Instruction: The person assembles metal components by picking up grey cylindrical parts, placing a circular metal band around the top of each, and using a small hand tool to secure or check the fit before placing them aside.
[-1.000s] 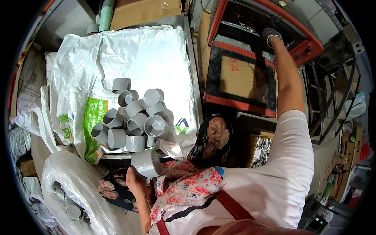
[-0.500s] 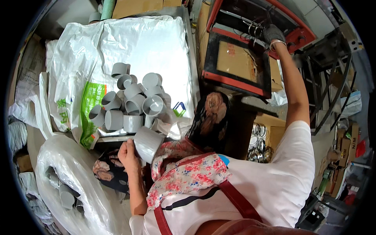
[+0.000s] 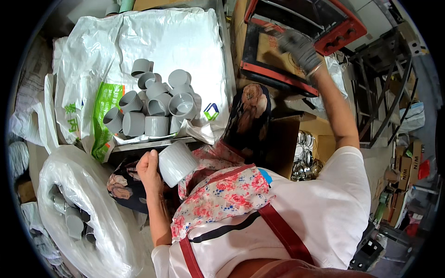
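My left hand (image 3: 149, 171) is closed on the side wall of a grey, finely ribbed cup (image 3: 177, 163), tilted in front of my apron. My right hand (image 3: 297, 50), in a dark grey glove, is over the lowered glass door (image 3: 254, 59) of a red toaster oven (image 3: 340, 34). Motion smears its fingers and some thin dark shapes beside them, so whether it holds anything is unclear. Several matching grey cups (image 3: 156, 126) lie piled on a white plastic sheet (image 3: 171, 41) on the bench ahead.
At lower left stands a clear plastic bag (image 3: 111, 217) with more grey cups inside. A cardboard box (image 3: 327, 143) by my right side contains shiny metal rings (image 3: 303, 155). A black metal frame (image 3: 371, 97) rises at the right, near stacked cartons (image 3: 408, 171).
My right hand has come out of the oven's opening, where it was at shiny metal rings, toward me and left over the door. My left hand keeps the cup, raised slightly.
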### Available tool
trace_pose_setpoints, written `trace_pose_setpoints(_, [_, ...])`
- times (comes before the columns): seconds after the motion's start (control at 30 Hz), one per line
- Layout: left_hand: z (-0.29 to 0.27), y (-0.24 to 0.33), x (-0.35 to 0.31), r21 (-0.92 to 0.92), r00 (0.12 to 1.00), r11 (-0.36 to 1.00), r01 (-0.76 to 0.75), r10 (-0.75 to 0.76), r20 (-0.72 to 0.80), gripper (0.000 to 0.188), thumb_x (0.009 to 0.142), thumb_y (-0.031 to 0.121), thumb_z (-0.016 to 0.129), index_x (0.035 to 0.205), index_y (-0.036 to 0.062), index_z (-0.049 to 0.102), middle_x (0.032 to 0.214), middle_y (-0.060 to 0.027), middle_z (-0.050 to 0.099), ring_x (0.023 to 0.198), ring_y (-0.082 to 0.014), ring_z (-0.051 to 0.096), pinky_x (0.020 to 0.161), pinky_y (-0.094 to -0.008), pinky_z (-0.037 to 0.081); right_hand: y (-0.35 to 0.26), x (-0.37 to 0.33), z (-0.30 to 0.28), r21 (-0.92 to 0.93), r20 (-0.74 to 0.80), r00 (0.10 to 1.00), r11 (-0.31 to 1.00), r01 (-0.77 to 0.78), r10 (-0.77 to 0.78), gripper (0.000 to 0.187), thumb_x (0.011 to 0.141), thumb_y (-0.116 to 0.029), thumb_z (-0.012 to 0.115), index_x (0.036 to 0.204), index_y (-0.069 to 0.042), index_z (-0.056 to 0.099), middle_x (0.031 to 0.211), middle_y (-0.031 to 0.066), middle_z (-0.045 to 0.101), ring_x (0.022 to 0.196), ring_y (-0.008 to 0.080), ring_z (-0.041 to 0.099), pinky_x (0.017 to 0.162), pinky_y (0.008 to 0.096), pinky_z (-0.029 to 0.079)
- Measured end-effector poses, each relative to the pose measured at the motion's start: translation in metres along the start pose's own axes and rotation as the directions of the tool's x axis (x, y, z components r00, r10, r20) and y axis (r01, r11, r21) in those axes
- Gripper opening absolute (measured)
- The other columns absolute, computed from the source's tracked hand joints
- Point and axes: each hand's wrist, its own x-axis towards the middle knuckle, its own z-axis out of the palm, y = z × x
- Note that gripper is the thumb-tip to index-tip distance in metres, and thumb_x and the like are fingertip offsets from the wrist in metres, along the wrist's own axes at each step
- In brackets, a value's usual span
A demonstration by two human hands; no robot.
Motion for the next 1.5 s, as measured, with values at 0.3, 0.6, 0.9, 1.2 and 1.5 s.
trace_pose_setpoints(0.3, [0.019, -0.003, -0.014, -0.214, 0.966, 0.971, 0.110, -0.054, 0.253, 0.020, 0.074, 0.012, 0.064, 0.088, 0.0053, 0.052, 0.068, 0.0064, 0.041, 0.064, -0.0037, 0.038, 0.058, -0.0178, 0.029, -0.215, -0.108, 0.157, 0.658, 0.622, 0.767, 0.423, -0.623, 0.161, 0.024, 0.078, -0.022, 0.062, 0.084, 0.001, 0.056, 0.078, 0.0049, 0.059, 0.073, 0.0098, 0.052, 0.066, 0.0269, 0.044])
trace_pose_setpoints(0.6, [0.002, -0.008, -0.024, 0.033, 0.906, 0.962, -0.270, 0.243, 0.346, 0.041, 0.072, 0.014, 0.061, 0.111, 0.0058, 0.053, 0.096, -0.0031, 0.042, 0.088, -0.0150, 0.040, 0.086, -0.0263, 0.030, -0.227, -0.098, 0.171, 0.619, 0.776, 0.631, 0.188, -0.762, 0.004, 0.016, 0.069, -0.003, 0.067, 0.077, -0.003, 0.054, 0.072, 0.0029, 0.057, 0.064, 0.0083, 0.054, 0.054, 0.0217, 0.045])
trace_pose_setpoints(0.9, [-0.021, -0.024, -0.036, -0.333, 0.899, 0.926, 0.175, -0.013, 0.438, 0.021, 0.071, 0.007, 0.066, 0.088, 0.0033, 0.053, 0.085, -0.0036, 0.054, 0.084, -0.0124, 0.050, 0.076, -0.0236, 0.038, -0.230, -0.092, 0.181, 0.549, 0.830, 0.547, 0.327, -0.769, -0.108, 0.021, 0.066, -0.004, 0.069, 0.085, 0.000, 0.060, 0.081, 0.0039, 0.061, 0.073, 0.0103, 0.057, 0.067, 0.0240, 0.047])
trace_pose_setpoints(1.2, [-0.035, -0.033, -0.055, -0.144, 0.977, 0.988, -0.051, 0.079, 0.196, 0.010, 0.074, 0.005, 0.066, 0.082, 0.0000, 0.067, 0.086, -0.0028, 0.055, 0.078, -0.0094, 0.050, 0.069, -0.0206, 0.040, -0.217, -0.080, 0.193, 0.664, 0.722, 0.609, 0.578, -0.474, -0.329, 0.016, 0.074, -0.012, 0.066, 0.084, -0.001, 0.062, 0.066, 0.0023, 0.061, 0.055, 0.0060, 0.054, 0.048, 0.0199, 0.044])
trace_pose_setpoints(1.5, [-0.033, -0.046, -0.053, -0.422, 0.973, 0.894, 0.151, -0.058, 0.224, 0.015, 0.076, 0.011, 0.064, 0.087, 0.0010, 0.061, 0.103, -0.0075, 0.051, 0.088, -0.0106, 0.049, 0.080, -0.0248, 0.038, -0.225, -0.070, 0.188, 0.463, 0.885, 0.325, 0.560, -0.687, -0.333, 0.010, 0.073, -0.009, 0.061, 0.072, -0.001, 0.056, 0.071, 0.0022, 0.057, 0.067, 0.0076, 0.052, 0.061, 0.0219, 0.044])
